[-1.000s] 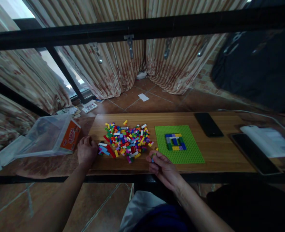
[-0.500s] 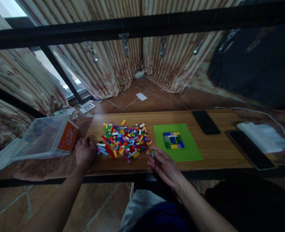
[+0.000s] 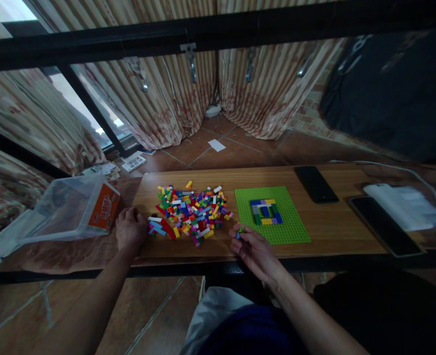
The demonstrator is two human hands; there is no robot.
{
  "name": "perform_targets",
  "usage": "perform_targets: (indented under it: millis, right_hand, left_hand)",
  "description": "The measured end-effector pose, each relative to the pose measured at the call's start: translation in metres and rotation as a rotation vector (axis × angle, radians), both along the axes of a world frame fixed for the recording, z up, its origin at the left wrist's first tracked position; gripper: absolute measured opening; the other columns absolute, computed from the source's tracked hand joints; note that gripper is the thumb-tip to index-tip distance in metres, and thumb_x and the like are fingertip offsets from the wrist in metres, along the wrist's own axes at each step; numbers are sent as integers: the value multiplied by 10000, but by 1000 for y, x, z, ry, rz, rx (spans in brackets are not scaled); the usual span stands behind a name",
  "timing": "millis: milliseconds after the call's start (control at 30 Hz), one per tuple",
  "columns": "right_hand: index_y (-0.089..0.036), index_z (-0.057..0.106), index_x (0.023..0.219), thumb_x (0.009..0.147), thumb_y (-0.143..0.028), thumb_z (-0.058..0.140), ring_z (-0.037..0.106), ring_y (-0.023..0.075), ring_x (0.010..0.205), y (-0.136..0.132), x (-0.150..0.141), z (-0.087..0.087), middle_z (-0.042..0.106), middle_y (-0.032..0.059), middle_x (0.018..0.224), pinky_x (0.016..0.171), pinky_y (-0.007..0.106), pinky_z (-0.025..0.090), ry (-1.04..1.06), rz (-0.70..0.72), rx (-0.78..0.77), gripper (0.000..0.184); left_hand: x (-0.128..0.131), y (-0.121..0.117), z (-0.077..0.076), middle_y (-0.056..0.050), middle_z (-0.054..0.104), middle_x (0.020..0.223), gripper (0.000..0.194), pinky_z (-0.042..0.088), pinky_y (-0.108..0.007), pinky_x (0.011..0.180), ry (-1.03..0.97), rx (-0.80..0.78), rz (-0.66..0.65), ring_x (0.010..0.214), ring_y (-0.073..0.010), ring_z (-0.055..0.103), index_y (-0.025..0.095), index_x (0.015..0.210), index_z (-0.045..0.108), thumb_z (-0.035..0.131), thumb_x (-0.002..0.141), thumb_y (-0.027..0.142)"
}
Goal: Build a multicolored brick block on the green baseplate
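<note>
My right hand (image 3: 257, 249) is closed in a pinch on small toy bricks (image 3: 239, 232), green and blue, partly hidden by the fingers. It hovers just off the near left corner of the green baseplate (image 3: 292, 231). On that plate stands a squarish frame of bricks (image 3: 266, 221) in blue, yellow, green and lilac. My left hand (image 3: 130, 228) rests at the left end of the wooden board with its fingers curled in; nothing shows in them. Beside it spreads a pile of loose toy bricks (image 3: 194, 212) in many colours.
A clear plastic tub (image 3: 66, 209) with an orange label lies on its side at the left. On the right are a black phone (image 3: 316, 184), a larger dark phone (image 3: 384, 226) and a white object (image 3: 395, 209) with a cable. A dark bar (image 3: 218, 37) crosses above the wooden board (image 3: 218, 251).
My right hand has shifted slightly to the right with the small bricks still pinched. My left hand stays at the board's left end.
</note>
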State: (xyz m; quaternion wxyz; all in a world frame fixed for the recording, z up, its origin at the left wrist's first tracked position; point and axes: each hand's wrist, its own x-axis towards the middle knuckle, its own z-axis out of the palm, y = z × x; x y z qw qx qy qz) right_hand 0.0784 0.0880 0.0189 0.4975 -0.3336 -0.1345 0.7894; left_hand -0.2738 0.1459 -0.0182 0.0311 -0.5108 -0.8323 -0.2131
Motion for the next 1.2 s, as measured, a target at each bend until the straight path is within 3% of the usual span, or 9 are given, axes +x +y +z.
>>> perform_targets:
  millis: [300, 633, 867, 1200]
  right_hand:
    - [-182, 568, 758, 676, -115, 569, 264, 52, 527, -6, -3, 0, 526, -20, 752, 493, 190, 273, -62, 33, 39, 105]
    - [-202, 594, 853, 731, -178, 618, 292, 50, 533, -9, -2, 1, 521, -22, 804, 533, 212, 342, -95, 64, 95, 127]
    - [-213, 547, 828, 709, -195, 678, 312, 56, 535, -13, -4, -3, 517, -38, 758, 506, 201, 324, -95, 13, 48, 177]
    - [-209, 534, 819, 720, -173, 619, 291, 51, 515, -16, -5, -3, 528, -39, 760, 485, 202, 306, -136, 27, 71, 135]
  left_hand:
    - [-1, 0, 0, -172, 547, 1271, 407, 381, -456, 1049, 8, 14, -23, 1207, -321, 480, 102, 1190, 591, 430, 855, 270]
    - [1, 0, 2, -176, 537, 1278, 413, 389, -458, 1037, -1, -15, -7, 1203, -325, 479, 103, 1200, 584, 423, 861, 275]
    - [0, 0, 0, -160, 541, 1291, 410, 385, -461, 1046, -18, 5, 0, 1210, -323, 480, 117, 1208, 591, 436, 863, 274]
    - [3, -1, 3, -161, 535, 1300, 402, 382, -465, 1056, -24, 2, -1, 1218, -322, 476, 119, 1214, 590, 447, 864, 253]
